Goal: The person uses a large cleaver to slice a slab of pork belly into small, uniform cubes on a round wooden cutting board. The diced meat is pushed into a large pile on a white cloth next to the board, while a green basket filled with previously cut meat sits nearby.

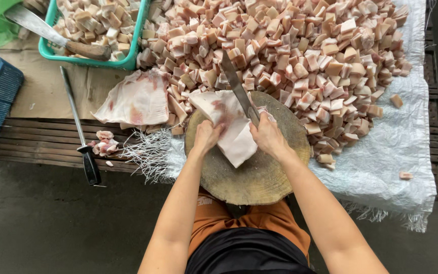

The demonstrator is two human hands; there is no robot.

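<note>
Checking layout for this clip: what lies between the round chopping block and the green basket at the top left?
In the head view, a flat slab of raw pork lies between the chopping block and the green basket, beside the heap of cubes.

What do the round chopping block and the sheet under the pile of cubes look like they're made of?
Chopping block: seems to be a slice of tree trunk, raw unfinished wood, going by its pale, scuffed, irregular round face. Sheet: looks like white woven plastic sacking, slightly glossy, with frayed loose strands at its cut edge.

Two knives (238, 87); two baskets (128, 62); two slabs (137, 100); one block (259, 177).
</note>
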